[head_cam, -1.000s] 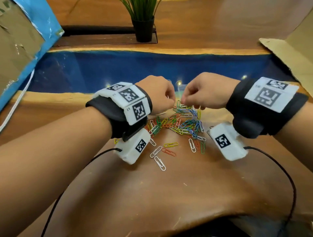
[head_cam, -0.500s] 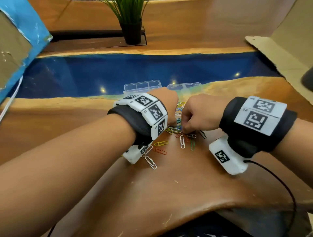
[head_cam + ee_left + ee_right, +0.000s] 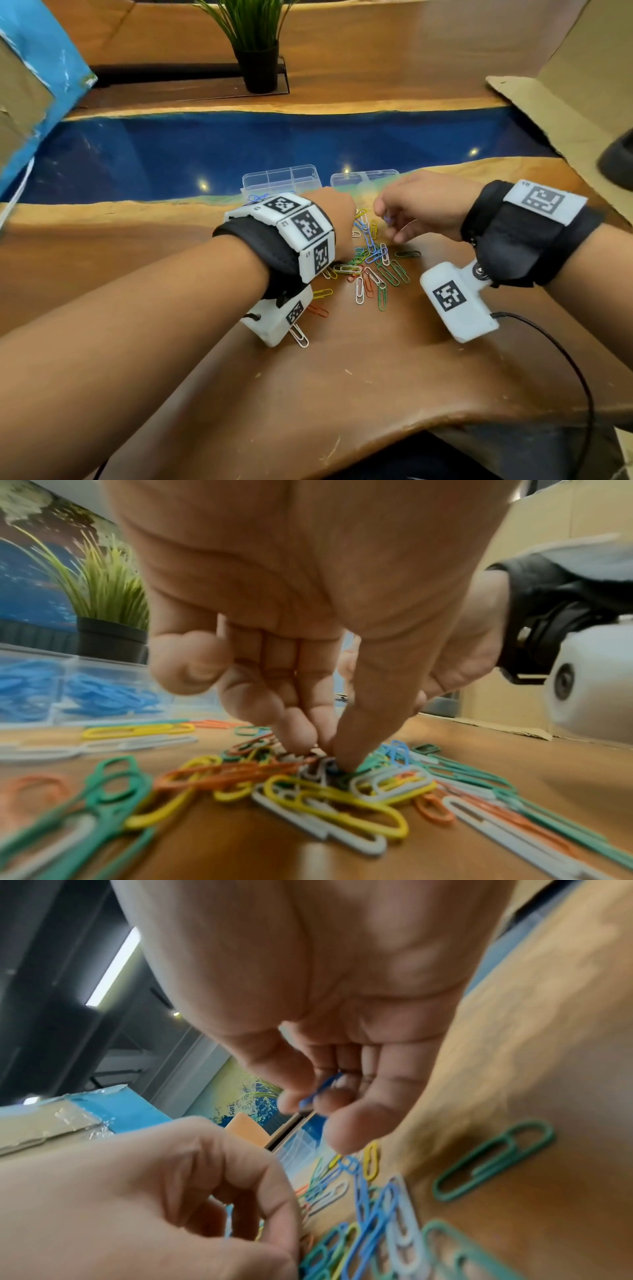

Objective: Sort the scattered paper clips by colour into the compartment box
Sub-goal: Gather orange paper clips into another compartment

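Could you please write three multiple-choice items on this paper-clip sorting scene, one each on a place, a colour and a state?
1. Where does the compartment box stand relative to the pile of paper clips?
A. Beyond the pile, by the blue strip of the table
B. Nearer the person than the pile
C. Right on top of the pile

2. What colour is the paper clip pinched in the right hand?
A. Orange
B. Blue
C. White

3. What is the left hand doing?
A. Resting flat on bare wood
B. Holding the potted plant
C. Reaching fingertips down into the pile

Answers:
1. A: the head view shows the clear box past the pile, at the edge of the blue strip.
2. B: the right wrist view shows a blue clip between thumb and fingertip.
3. C: the left wrist view shows its fingertips down among the clips.
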`<state>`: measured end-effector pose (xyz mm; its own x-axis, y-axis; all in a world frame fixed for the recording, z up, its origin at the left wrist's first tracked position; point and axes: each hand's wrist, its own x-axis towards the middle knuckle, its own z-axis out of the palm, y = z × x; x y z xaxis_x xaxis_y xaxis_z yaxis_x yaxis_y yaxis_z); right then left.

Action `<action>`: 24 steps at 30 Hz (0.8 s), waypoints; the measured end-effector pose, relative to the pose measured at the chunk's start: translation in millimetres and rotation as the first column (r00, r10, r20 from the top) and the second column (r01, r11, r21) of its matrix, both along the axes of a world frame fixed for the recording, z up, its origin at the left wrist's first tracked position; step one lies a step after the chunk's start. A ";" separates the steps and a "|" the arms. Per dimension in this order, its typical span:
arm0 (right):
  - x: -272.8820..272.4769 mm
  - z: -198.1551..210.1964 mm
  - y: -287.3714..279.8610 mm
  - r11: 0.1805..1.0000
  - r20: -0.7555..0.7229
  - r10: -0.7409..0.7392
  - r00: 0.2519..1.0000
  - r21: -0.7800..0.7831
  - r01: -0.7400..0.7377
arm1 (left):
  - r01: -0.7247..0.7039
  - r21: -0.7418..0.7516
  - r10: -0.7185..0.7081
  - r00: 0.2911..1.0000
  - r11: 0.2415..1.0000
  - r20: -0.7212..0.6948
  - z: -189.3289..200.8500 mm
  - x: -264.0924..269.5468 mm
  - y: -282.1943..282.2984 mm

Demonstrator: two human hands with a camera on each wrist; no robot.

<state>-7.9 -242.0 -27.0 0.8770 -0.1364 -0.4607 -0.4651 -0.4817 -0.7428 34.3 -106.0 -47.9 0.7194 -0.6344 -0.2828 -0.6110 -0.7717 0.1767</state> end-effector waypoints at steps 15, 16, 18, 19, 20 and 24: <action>-9.6 3.3 15.2 0.558 -0.135 0.545 0.828 -0.678 -0.478 | 0.077 0.014 -0.078 0.993 0.997 0.087 4.6 -1.5 -8.8; -10.1 1.5 15.5 0.554 -0.137 0.553 0.821 -0.675 -0.487 | 0.081 0.026 -0.083 0.993 0.996 0.088 5.2 -2.4 -9.7; -10.7 -0.6 15.4 0.557 -0.141 0.556 0.819 -0.667 -0.494 | 0.083 0.040 -0.087 0.993 0.996 0.086 4.4 -3.6 -9.3; -11.0 -0.4 14.8 0.559 -0.148 0.553 0.820 -0.664 -0.497 | 0.086 0.039 -0.089 0.992 0.996 0.089 3.4 -4.5 -8.5; -11.1 -0.5 13.6 0.560 -0.155 0.548 0.822 -0.662 -0.498 | 0.088 0.038 -0.091 0.991 0.995 0.094 1.5 -4.5 -6.9; -10.3 1.0 6.1 0.682 -0.122 0.475 0.871 -0.574 -0.452 | 0.053 0.017 -0.054 0.995 0.998 0.080 -0.7 -7.4 -6.3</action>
<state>-18.1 -235.9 -26.1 0.9133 0.0676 -0.4017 -0.0466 -0.9623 -0.2679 27.0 -112.4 -48.6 0.7055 -0.6686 -0.2350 -0.6631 -0.7398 0.1138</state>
